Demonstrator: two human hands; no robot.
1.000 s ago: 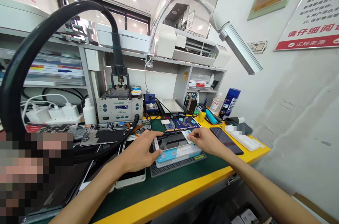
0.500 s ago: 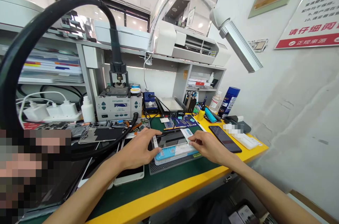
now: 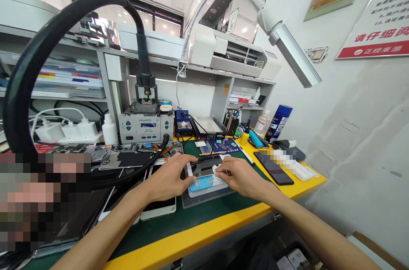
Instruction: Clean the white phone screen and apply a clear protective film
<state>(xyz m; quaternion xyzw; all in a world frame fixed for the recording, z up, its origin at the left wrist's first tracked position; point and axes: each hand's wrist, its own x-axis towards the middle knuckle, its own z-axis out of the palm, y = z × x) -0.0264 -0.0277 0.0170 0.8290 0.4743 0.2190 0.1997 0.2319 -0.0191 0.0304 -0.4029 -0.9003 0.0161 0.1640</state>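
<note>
A phone (image 3: pixel 204 168) with a dark screen and a white edge lies across a blue-and-white flat box (image 3: pixel 203 183). My left hand (image 3: pixel 171 178) grips the phone's left end, thumb at the near corner and fingers at the far one. Over the phone's right part, my right hand (image 3: pixel 238 175) is closed in a pinch on a small white piece (image 3: pixel 215 169); whether it is paper, film or cloth I cannot tell. This hand covers the right end of the phone and box. Under the box is a grey perforated mat (image 3: pixel 188 202).
A black phone (image 3: pixel 274 168) lies on the yellow table edge at right. Left of my hands lie a white-edged tablet (image 3: pixel 158 216) and a black hose (image 3: pixel 128 180). Behind stand a grey hot-air station (image 3: pixel 145 127), a heating plate (image 3: pixel 207 127) and a blue spray can (image 3: pixel 280 122).
My right hand has moved left across the phone, and the small white piece now shows at its fingertips. My left hand keeps its grip on the phone's left end.
</note>
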